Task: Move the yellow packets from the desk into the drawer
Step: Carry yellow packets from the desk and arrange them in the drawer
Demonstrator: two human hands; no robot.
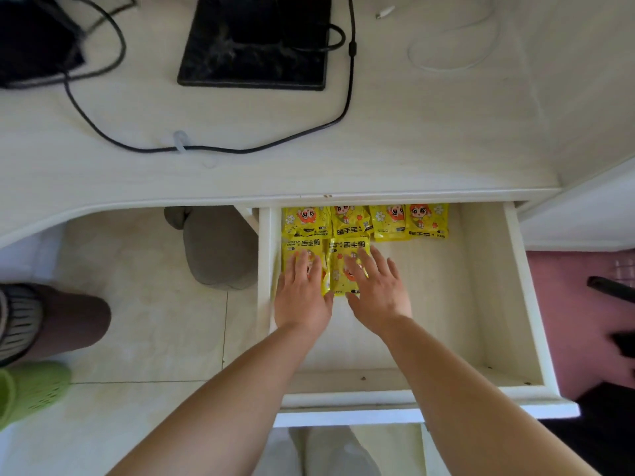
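The white drawer [488, 297] is pulled out below the desk edge. Several yellow packets with a cartoon face lie in a row along its back [388, 223]. Two more lie in front of them at the left. My left hand [302, 293] rests flat on the leftmost front packet [299, 245], fingers spread. My right hand [374, 286] lies flat on the packet beside it [347, 247], fingers apart. Neither hand grips anything. No yellow packet shows on the desk top.
The white desk [412, 132] carries a black monitor base [254, 46], black cables [213, 149] and a white cable [457, 56]. A grey bag [220, 249] sits under the desk. A green shoe [31, 389] is at the left on the tiled floor.
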